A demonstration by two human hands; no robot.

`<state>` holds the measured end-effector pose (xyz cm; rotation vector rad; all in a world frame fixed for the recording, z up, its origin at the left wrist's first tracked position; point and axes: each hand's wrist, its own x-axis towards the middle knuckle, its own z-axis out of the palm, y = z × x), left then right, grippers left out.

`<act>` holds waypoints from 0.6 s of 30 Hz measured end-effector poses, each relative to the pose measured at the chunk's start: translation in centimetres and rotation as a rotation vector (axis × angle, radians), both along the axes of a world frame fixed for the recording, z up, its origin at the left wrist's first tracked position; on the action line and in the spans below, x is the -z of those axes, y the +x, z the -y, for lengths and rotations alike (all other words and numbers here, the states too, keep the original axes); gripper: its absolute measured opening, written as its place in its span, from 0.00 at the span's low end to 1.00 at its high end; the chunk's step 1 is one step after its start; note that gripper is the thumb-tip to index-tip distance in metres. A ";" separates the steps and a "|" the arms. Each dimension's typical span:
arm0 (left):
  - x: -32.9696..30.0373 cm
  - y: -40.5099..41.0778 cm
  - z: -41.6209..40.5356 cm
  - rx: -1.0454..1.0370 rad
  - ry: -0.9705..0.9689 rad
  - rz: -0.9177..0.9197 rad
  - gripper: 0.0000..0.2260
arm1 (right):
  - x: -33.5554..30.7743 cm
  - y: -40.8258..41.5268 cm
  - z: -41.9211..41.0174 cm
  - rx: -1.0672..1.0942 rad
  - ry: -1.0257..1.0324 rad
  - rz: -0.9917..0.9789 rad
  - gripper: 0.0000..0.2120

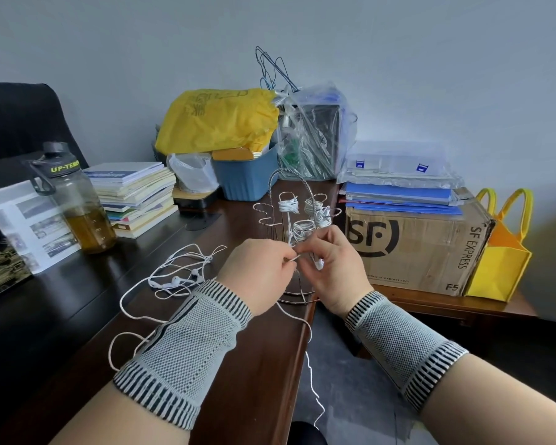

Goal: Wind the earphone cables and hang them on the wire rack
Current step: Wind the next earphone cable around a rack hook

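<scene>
1. Nearest the camera, two forearms in grey knit wrist sleeves (187, 345) reach forward over the dark worktop (77, 303).
2. The left hand (257, 277) has its fingers (286, 258) curled, pinching a white earphone cable (308, 358) that trails down past the worktop edge.
3. The right hand (331, 268) has its fingers curled too, holding a small loop of the same cable (302, 228) and an earbud.
4. Just behind the hands stands the wire rack (286, 194), with wound coils (288, 205) hung on its hooks.
5. To the left, a loose earphone tangle (177, 277) lies on the worktop.
6. Farther off sit a bottle (74, 200), stacked books (135, 197) and a cardboard box (418, 245).
</scene>
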<state>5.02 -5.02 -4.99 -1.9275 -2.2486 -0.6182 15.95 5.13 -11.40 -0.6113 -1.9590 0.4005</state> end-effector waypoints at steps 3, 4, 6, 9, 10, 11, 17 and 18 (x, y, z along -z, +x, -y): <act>-0.1 -0.7 0.4 -0.007 -0.035 0.073 0.11 | 0.4 0.1 -0.1 0.062 0.037 -0.001 0.06; -0.2 -0.9 0.5 -0.012 -0.056 0.100 0.10 | 0.4 0.1 -0.1 0.061 0.037 -0.002 0.06; -0.6 -1.4 0.7 -0.019 -0.078 0.189 0.09 | 0.3 0.3 0.1 0.022 -0.018 -0.009 0.05; -1.4 -1.9 0.6 -0.018 -0.075 0.314 0.07 | -0.2 0.6 0.1 -0.030 -0.149 -0.057 0.02; -1.6 -2.1 0.6 -0.019 -0.087 0.327 0.07 | -0.3 0.7 0.0 -0.019 -0.188 -0.077 0.01; -1.8 -2.2 0.6 -0.023 -0.103 0.331 0.07 | -0.5 0.8 -0.1 -0.005 -0.233 -0.099 0.03; -2.1 -2.8 0.3 -0.069 0.059 0.535 0.09 | -1.3 0.7 -0.3 -0.077 -0.606 -0.317 0.06; -2.0 -2.6 0.0 -0.071 0.114 0.592 0.09 | -1.3 0.6 -0.3 -0.087 -0.640 -0.354 0.06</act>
